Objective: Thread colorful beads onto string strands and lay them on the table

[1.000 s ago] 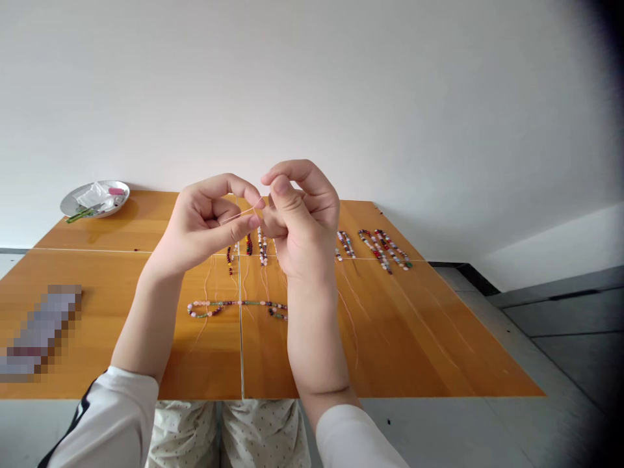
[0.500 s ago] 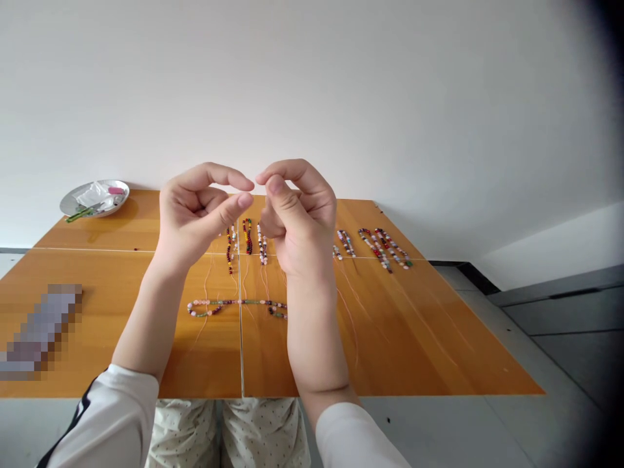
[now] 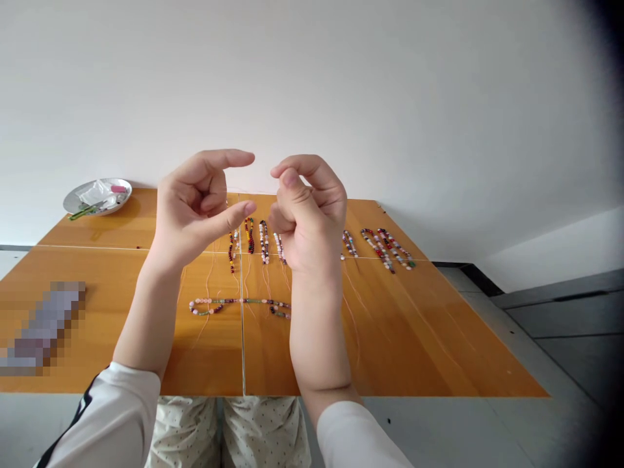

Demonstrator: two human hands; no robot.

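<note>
Both of my hands are raised above the table, a small gap between them. On my left hand (image 3: 197, 211) the index finger and thumb stand wide apart, and the other fingers curl toward the palm; no object shows between them. My right hand (image 3: 314, 224) pinches thumb against index finger; anything held there is too fine to make out. Behind and below lies a long bead strand (image 3: 234, 301) of green, pink and dark beads, partly hidden by my right forearm. Farther back are a pink-and-dark bead strand (image 3: 264, 242) and a red-and-yellow bead strand (image 3: 249, 235).
Several more strands lie at the back right, among them a looped multicoloured bead strand (image 3: 396, 248). Thin orange thread (image 3: 358, 338) trails across the wooden table (image 3: 439, 351). A metal plate (image 3: 69, 203) with a plastic bag stands back left, near a blurred-out flat object (image 3: 46, 325).
My left index finger and thumb have spread apart. My right hand has shifted slightly right and up, still pinched, widening the gap between the hands.
</note>
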